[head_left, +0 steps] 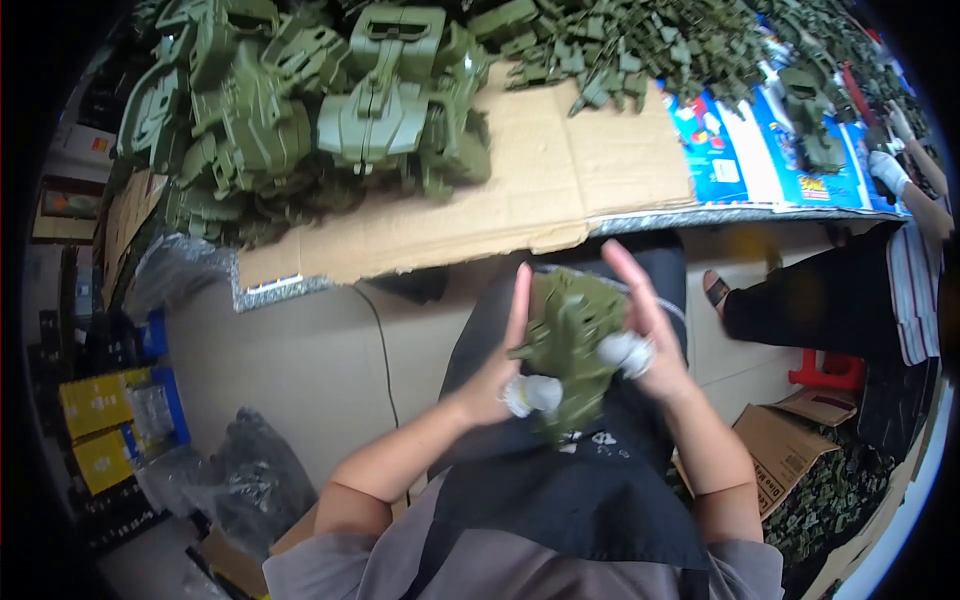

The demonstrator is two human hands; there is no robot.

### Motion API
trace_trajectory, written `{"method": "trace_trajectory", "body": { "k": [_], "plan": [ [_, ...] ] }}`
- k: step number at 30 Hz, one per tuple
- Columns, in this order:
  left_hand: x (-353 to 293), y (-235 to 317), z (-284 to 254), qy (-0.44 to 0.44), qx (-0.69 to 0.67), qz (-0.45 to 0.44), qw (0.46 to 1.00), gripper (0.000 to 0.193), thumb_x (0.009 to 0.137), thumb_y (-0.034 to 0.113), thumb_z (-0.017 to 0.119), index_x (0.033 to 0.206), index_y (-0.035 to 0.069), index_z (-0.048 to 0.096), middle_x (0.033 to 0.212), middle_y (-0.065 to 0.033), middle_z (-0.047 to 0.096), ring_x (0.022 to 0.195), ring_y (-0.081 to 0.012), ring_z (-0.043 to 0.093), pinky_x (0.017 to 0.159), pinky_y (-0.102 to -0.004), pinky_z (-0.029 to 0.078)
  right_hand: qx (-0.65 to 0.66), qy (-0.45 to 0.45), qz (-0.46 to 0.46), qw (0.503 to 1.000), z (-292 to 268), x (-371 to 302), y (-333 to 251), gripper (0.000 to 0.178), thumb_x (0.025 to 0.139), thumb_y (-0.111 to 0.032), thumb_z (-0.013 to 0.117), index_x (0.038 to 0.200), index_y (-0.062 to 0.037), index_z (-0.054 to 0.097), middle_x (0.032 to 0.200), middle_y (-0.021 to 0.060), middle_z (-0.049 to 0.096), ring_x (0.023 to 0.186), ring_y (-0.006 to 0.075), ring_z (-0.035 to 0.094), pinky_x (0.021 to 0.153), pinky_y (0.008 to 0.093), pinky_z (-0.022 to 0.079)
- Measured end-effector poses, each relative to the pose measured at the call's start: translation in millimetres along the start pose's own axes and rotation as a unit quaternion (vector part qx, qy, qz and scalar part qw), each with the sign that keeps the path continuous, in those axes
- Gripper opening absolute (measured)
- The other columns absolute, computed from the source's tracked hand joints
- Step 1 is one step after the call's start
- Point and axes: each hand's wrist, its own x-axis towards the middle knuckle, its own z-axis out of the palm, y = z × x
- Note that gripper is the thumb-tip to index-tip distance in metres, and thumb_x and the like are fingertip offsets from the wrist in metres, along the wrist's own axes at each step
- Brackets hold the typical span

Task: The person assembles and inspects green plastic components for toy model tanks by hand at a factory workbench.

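Over my lap, between both hands, is an olive-green plastic toy vehicle body point(572, 345). My left hand point(508, 372) grips its left side, with the fingers stretched along the edge and the thumb, in a white cover, pressing on top. On the opposite side my right hand point(650, 345) holds it in the same way, its white-covered thumb lying over the upper face. The undersides of both grips are hidden. Ahead, finished-looking green toy vehicles point(385, 100) of the same colour stand piled on the cardboard-covered table point(530, 180).
A heap of small green plastic parts point(640, 45) covers the table's far side. At right, another person's arm point(915, 175) and dark-clothed leg point(810, 300) show. A red stool point(830, 368), an open carton point(785, 455), yellow boxes point(105, 430) and a grey plastic bag point(255, 470) sit lower down.
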Motion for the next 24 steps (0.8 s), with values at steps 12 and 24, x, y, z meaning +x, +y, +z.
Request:
{"method": "trace_trajectory", "body": {
  "k": [12,24],
  "plan": [
    [13,38,-27,-0.181,0.333,0.023,0.925,0.085,0.076,0.042,0.065,0.142,0.008,0.024,0.140,-0.0211,0.030,0.127,-0.0360,0.034,0.105,-0.0403,0.024,-0.405,-0.097,-0.159,0.895,-23,-20,-35,0.076,0.069,-0.015,0.075,0.134,-0.0019,0.038,0.124,0.0156,0.049,0.109,0.0301,0.052,0.092,0.0354,0.041],
    [39,45,-24,-0.012,0.173,0.129,0.976,0.113,0.057,0.011,0.083,0.144,0.007,0.011,0.130,-0.0175,0.040,0.115,-0.0268,0.047,0.096,-0.0355,0.040,-0.297,0.057,-0.191,0.934,-36,-59,-46,0.059,0.069,-0.011,0.072,0.124,-0.0057,0.051,0.119,0.0148,0.053,0.111,0.0281,0.049,0.095,0.0336,0.036]
  ]
}}
